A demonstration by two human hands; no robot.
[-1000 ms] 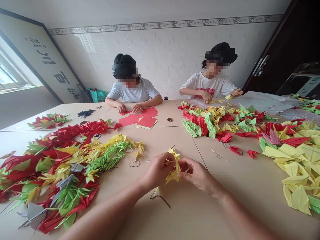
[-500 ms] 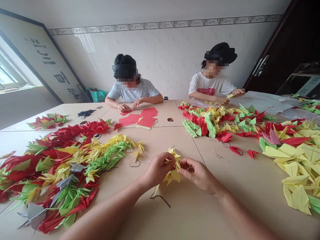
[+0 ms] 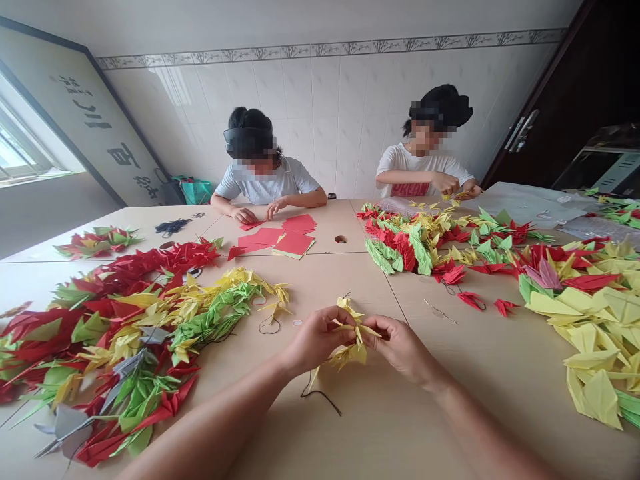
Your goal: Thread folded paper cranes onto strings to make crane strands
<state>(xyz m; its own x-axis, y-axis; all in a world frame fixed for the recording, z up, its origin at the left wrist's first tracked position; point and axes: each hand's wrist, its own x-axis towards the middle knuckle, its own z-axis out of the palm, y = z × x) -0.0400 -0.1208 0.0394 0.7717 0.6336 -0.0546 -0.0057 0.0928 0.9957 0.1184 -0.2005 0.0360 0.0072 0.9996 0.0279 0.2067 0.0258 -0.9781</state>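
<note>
Both hands meet over a small string of yellow paper cranes [image 3: 350, 355] at the middle of the table. My left hand [image 3: 320, 340] has thumb and fingers closed on the left side of one crane. From the right, my right hand [image 3: 397, 340] pinches a pointed end of the same folded paper. More yellow folds hang below the fingers, and a dark thread [image 3: 324, 396] trails from them onto the table. Just where the fingertips press is partly hidden.
Strings of red, yellow and green cranes [image 3: 215, 317] cover the left side; more cranes [image 3: 595, 320] lie at right. Red paper squares [image 3: 294, 244] are before one person [image 3: 270, 180]. Another person [image 3: 425, 163] handles yellow paper. A thin wire-like piece [image 3: 440, 311] lies right of centre.
My right hand has closed on a point of the yellow crane, which now stretches between both hands. The person at the right has brought their hands together lower over the table.
</note>
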